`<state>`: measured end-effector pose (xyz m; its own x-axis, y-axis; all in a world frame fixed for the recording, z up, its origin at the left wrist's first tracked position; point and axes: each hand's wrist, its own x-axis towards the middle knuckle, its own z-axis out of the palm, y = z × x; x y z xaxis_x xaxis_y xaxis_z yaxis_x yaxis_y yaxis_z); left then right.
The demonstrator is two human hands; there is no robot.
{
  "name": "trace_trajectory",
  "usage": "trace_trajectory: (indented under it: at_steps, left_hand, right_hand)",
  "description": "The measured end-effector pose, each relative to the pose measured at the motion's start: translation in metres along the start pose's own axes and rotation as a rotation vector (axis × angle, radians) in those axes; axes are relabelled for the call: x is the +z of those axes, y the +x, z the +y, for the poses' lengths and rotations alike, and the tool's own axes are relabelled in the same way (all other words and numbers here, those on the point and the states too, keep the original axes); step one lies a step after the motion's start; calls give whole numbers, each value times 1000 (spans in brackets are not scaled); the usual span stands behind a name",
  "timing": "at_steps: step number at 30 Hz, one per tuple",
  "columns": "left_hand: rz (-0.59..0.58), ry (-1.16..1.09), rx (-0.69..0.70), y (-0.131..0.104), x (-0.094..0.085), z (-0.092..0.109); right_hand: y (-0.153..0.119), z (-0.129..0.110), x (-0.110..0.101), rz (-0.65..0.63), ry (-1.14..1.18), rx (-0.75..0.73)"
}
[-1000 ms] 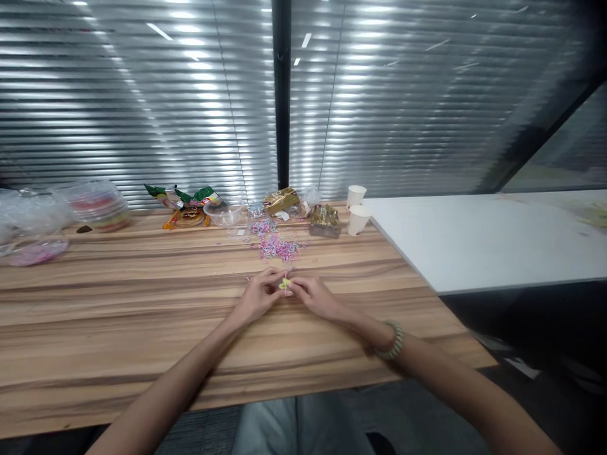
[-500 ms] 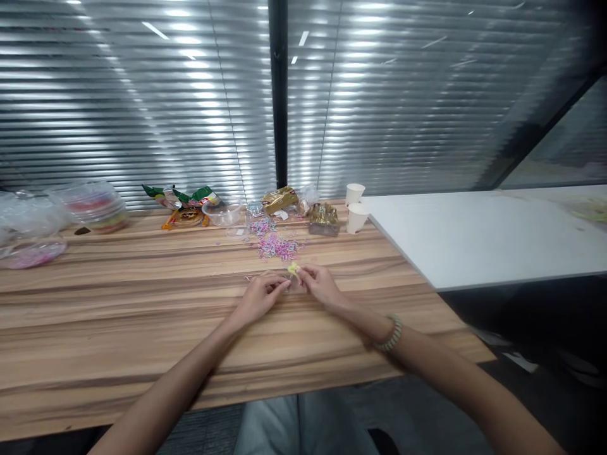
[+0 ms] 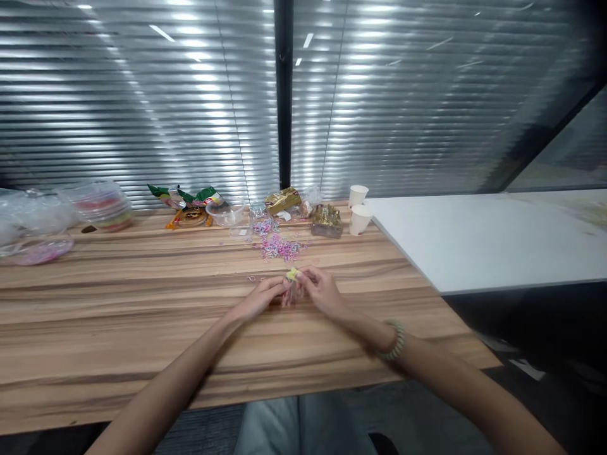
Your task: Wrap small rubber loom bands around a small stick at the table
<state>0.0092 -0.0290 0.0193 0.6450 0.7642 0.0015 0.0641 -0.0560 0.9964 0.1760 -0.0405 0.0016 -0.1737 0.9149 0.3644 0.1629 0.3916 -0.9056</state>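
My right hand pinches a small yellow piece, perhaps flower-shaped, above the wooden table. My left hand meets it from the other side, its thumb and fingers pressed together at the yellow piece's lower edge. Below the fingertips hangs a thin pinkish strand, too blurred to make out in detail. Just beyond the hands lies a heap of small pink, purple and pale links. A loose pale link rests near the left fingers.
Farther back stand a clear plastic bowl, gold wrappers, a gold-topped box and two paper cups. Green snack packets lie behind. Stacked clear tubs are at the left. A white table adjoins on the right.
My hands have drawn together, and the left fingers now meet the yellow piece. A pinkish strand now shows hanging below them. The whole view has shifted slightly.
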Motion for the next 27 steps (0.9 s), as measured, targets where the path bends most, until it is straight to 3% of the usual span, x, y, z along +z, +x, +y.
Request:
trace_trajectory:
  at_steps: [3,7,10,14,20,27]
  left_hand:
    - [8,-251,-48,2,1,-6]
    - [128,-425,-110,3,2,-9]
    - [232,-493,-122,3,2,-9]
    - [284,-546,-111,4,2,-9]
    - [389,-480,-67,3,0,-9]
    - [327,-155,28,1,-3,-9]
  right_hand:
    - [-6,-4,2,-3,-164,-143]
    - [-8,1,1,-77,-356,-370]
    - [-6,8,-3,-141,-435,-428]
    - [-3,14,-7,-192,-482,-458]
    - [-4,11,-8,-220,-562,-523]
    - [-4,11,-9,-200,-671,-474]
